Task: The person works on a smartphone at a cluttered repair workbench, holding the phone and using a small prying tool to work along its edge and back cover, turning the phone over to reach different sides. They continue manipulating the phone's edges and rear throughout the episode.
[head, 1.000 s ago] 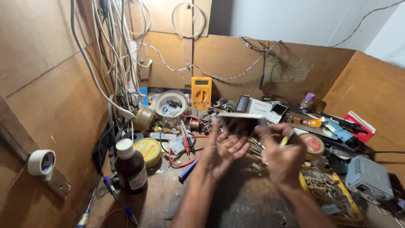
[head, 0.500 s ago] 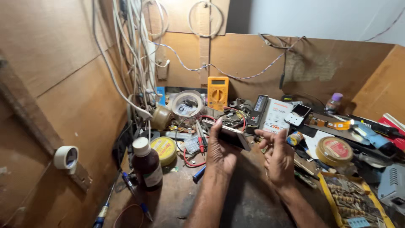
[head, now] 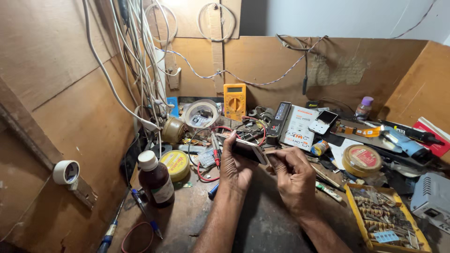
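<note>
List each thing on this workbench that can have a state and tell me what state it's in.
Phone: held between both hands, tilted.
Left hand: gripping the phone's left end.
Right hand: fingertips at the phone's right end.
Brown bottle: upright, white cap on.
Yellow meter: propped against the back wall; screen too small to read.
Yellow tin: lid on.
Round tin: lid on.
Yellow tray: open, full of small parts.

Two bare forearms came up from the bottom edge of the view, each ending in a hand. The left hand (head: 236, 166) and the right hand (head: 294, 180) wore no gloves, and no rings, watch or bracelet showed on the visible parts. No sleeves reached the wrists or forearms. Fine hair covered both forearms. The fingernails were short and unpainted.
</note>
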